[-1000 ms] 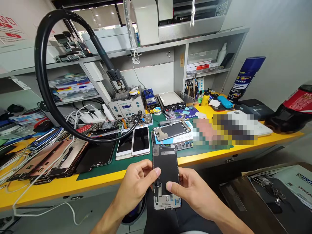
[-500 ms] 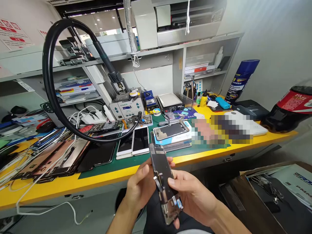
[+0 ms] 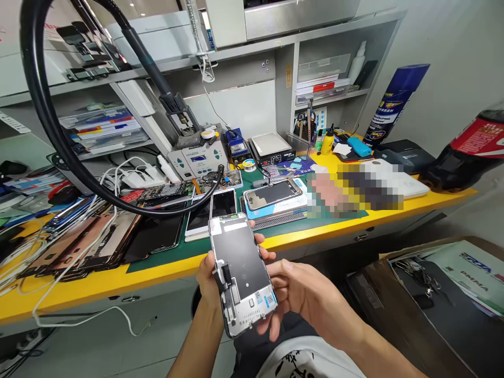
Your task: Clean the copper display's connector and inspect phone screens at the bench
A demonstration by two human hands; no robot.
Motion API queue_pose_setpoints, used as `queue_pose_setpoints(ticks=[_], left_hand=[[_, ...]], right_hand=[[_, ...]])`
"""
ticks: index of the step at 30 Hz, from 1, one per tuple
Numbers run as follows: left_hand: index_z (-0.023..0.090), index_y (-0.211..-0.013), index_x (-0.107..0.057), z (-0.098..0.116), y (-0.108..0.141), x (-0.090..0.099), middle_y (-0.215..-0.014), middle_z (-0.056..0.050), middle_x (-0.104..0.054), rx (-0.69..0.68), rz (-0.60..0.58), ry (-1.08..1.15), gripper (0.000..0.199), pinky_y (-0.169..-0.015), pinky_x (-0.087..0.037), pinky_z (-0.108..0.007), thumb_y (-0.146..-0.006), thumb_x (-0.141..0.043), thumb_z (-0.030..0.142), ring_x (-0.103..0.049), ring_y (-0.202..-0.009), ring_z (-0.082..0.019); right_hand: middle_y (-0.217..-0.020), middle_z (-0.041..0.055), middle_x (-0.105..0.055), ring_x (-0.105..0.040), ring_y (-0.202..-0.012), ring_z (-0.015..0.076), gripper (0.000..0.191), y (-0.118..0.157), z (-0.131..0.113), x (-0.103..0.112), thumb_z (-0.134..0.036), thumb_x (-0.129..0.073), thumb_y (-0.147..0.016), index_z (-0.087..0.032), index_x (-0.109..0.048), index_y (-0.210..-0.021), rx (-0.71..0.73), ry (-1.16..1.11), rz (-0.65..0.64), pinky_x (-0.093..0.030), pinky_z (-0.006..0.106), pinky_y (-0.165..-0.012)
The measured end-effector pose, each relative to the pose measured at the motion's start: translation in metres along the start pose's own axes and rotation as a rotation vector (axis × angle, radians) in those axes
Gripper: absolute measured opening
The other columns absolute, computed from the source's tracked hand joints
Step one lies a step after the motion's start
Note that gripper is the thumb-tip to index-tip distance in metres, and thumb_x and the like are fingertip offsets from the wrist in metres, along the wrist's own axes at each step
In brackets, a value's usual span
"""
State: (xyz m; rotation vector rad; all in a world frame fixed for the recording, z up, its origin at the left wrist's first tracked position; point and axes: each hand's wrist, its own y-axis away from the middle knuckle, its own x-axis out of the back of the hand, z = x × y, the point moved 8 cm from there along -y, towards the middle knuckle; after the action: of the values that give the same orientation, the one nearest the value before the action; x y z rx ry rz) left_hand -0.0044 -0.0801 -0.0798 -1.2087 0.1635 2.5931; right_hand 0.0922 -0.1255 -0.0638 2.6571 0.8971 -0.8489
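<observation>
A phone screen assembly (image 3: pixel 241 257) is tilted in front of me, its back side facing up. That back has a dark panel, silver metal parts, a flex cable at the lower left and small blue-and-white labels near the bottom. My left hand (image 3: pixel 210 283) grips it from the left and beneath, with fingertips showing past its right edge. Beside its lower right edge is my right hand (image 3: pixel 311 299), fingers loosely curled and apart; whether the fingertips touch the edge I cannot tell. Another phone screen part (image 3: pixel 273 194) lies on a box on the bench.
White-fronted phones or tablets (image 3: pixel 224 203) and dark panels (image 3: pixel 157 239) lie on the green mat (image 3: pixel 192 252). A black flexible hose (image 3: pixel 29 94) arches over the left side. A cola bottle (image 3: pixel 452 157) and a spray can (image 3: pixel 394 105) stand right. A bag (image 3: pixel 394 310) sits below.
The screen assembly has turned flatter towards me and shifted left, showing more of its back. My right hand has drawn its thumb off the panel. The view has tilted down.
</observation>
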Motion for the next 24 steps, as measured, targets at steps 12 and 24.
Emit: queue_pose_setpoints(ticks=[12, 24], left_hand=[[0.024, -0.123, -0.058, 0.029, -0.013, -0.034, -0.098, -0.008, -0.063, -0.111, -0.1, -0.049, 0.073, -0.059, -0.055, -0.029, -0.064, -0.07, 0.065, -0.059, -0.077, -0.02], [0.027, -0.126, -0.055, 0.026, -0.011, -0.044, -0.098, -0.008, -0.066, -0.069, -0.114, -0.102, 0.079, -0.059, -0.058, -0.032, -0.06, -0.073, 0.066, -0.062, -0.078, -0.022]], right_hand=[[-0.08, 0.0057, -0.061, -0.063, -0.067, 0.0189, 0.053, 0.066, -0.056, -0.029, -0.001, -0.063, -0.077, -0.031, -0.066, -0.12, 0.971, 1.29, 0.375, -0.053, 0.03, -0.058], [-0.074, 0.0053, -0.065, -0.064, -0.064, 0.018, 0.042, 0.065, -0.066, -0.036, -0.004, -0.063, -0.078, -0.028, -0.068, -0.112, 0.988, 1.386, 0.276, -0.054, 0.029, -0.057]])
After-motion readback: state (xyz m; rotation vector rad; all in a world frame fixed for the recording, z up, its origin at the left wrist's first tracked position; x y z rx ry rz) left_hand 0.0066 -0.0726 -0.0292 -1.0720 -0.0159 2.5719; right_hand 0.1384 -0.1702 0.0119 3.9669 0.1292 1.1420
